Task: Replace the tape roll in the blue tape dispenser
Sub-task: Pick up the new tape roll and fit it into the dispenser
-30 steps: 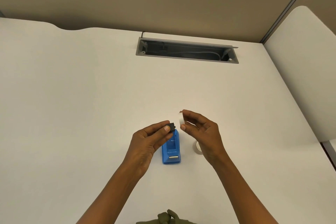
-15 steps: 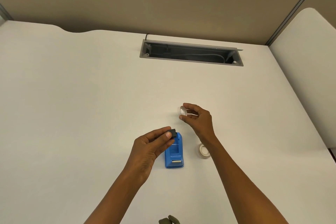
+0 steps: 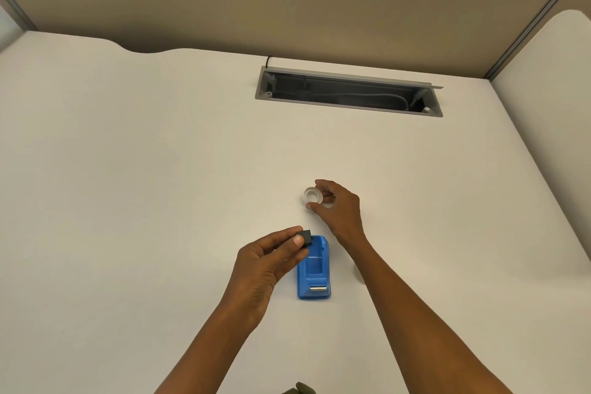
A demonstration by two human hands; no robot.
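One left hand [image 3: 265, 269], a small black spindle [image 3: 306, 237] pinched at its fingertips. One blue tape dispenser [image 3: 314, 269], roll cradle bare, set on the white desk [image 3: 128, 185]. One clear tape roll [image 3: 312, 195], pinched by the right hand [image 3: 339, 209], carried farther from the dispenser than before. Second roll, seen earlier, now hidden.

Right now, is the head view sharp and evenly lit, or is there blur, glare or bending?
Head view: light soft and even, no glare on the desk; faint shadows; the roll in the right hand is slightly soft; wide-angle bending curves the desk edges.
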